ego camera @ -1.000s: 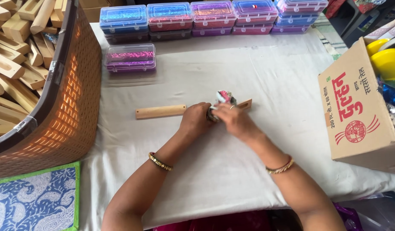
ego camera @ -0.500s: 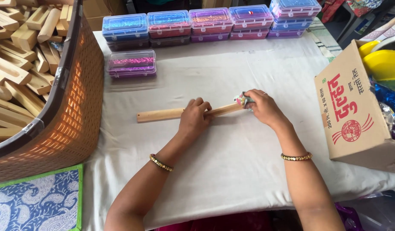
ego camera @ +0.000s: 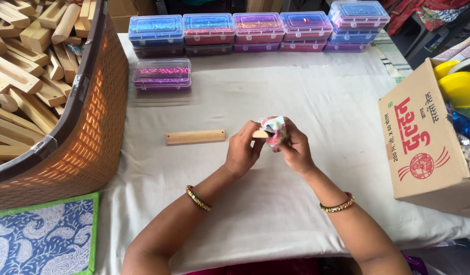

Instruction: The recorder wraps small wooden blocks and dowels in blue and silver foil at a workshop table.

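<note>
Both hands meet over the white table (ego camera: 306, 91). The left hand (ego camera: 242, 153) and right hand (ego camera: 293, 147) pinch one shiny wrap (ego camera: 274, 128) on what may be one stick end. One wooden stick (ego camera: 196, 137) lies beside them. Six clear boxes (ego camera: 161, 74) sit behind.

Your surroundings: woven basket (ego camera: 87, 147) w/ wooden blocks (ego camera: 21, 76) at left; clear lidded boxes (ego camera: 255, 30) along far tabletop (ego camera: 306, 86) edge; cardboard carton (ego camera: 423, 142) right; paisley mat (ego camera: 41, 237) near-left.
</note>
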